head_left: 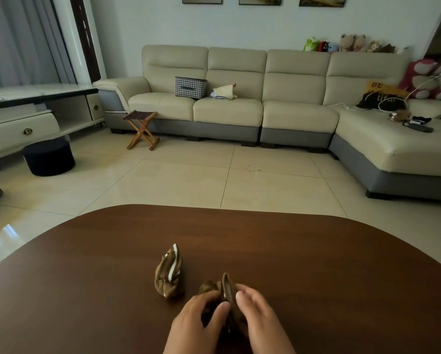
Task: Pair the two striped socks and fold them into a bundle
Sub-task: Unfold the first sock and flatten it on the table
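Left hand (197, 321): fingers curled onto a crumpled striped sock (227, 297).
Right hand (259, 318): pinches the same sock.
Other sock (169, 273): bunched on the table (316, 264), just left, apart.

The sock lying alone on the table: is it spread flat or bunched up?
Bunched up. The loose sock sits crumpled in a heap on the table, apart from the sock that both hands are working.

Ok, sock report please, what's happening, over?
Left hand and right hand both pinching one striped sock. Second striped sock lies loose on the table, left of the hands. Not paired yet. Nothing in the way.
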